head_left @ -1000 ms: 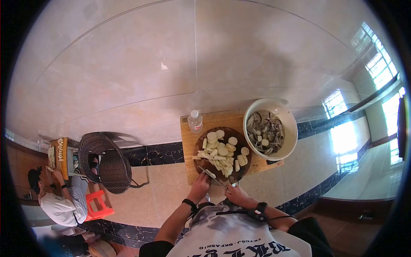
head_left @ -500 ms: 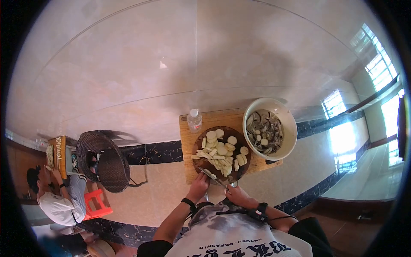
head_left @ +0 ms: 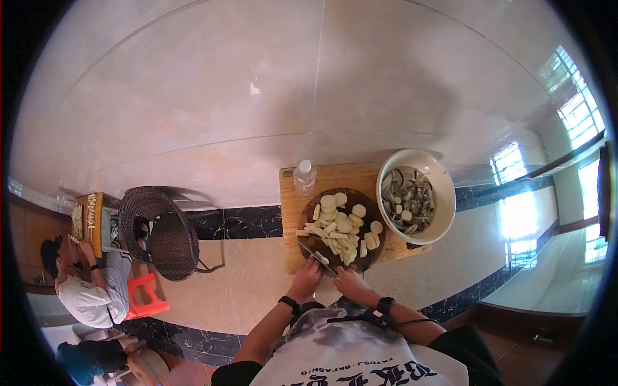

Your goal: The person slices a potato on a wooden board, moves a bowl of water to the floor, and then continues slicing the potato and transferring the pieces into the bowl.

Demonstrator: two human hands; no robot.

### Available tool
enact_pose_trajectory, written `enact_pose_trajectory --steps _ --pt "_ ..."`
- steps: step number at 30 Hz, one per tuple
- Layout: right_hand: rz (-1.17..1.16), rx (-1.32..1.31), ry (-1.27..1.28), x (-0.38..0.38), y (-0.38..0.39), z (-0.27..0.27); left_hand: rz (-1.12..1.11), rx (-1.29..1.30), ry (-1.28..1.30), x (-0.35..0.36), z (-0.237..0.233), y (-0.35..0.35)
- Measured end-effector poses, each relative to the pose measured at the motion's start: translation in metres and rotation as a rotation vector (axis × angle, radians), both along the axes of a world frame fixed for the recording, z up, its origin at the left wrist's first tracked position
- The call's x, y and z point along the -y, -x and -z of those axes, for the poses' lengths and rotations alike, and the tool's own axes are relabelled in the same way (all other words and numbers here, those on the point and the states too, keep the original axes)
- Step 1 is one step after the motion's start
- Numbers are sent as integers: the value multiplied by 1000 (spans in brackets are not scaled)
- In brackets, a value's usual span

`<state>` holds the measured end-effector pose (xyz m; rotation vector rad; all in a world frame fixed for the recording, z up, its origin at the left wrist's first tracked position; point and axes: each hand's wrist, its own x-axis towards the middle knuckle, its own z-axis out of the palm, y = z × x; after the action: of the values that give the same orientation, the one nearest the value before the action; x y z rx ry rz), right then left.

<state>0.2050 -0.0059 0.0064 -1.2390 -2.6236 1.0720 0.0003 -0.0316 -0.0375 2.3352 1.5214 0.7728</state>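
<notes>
A round dark chopping board [head_left: 375, 256] bears a pile of pale, peeled vegetable rounds and sticks [head_left: 341, 225]. At the board's near edge, my right hand [head_left: 353, 285] is closed round the handle end of a knife [head_left: 310, 251]. Its blade slants up to the left across the board. My left hand [head_left: 307, 278] is closed close beside the blade, fingertips down at the board's edge; what they hold is hidden. One pale slice [head_left: 322, 258] lies against the far side of the blade.
The board rests on a wooden table [head_left: 291, 212] with a clear bottle [head_left: 304, 178]. A cream basin [head_left: 444, 225] holds cut pieces and dark strips in liquid. Leftward stand a woven chair [head_left: 175, 248] and a red stool [head_left: 147, 297]; two people [head_left: 87, 299] sit there.
The view has shifted, so the table, board and basin appear a little further right. My right hand has moved slightly nearer my left, and the blade lies at a changed angle.
</notes>
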Motion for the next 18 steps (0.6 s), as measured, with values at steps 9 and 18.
enact_pose_trajectory --steps 9,18 --pt "273 -25 193 9 -16 -17 -1 -100 -4 -3 -14 0" --pt "368 -57 207 17 -27 -32 52 -142 -95 -8 -16 1"
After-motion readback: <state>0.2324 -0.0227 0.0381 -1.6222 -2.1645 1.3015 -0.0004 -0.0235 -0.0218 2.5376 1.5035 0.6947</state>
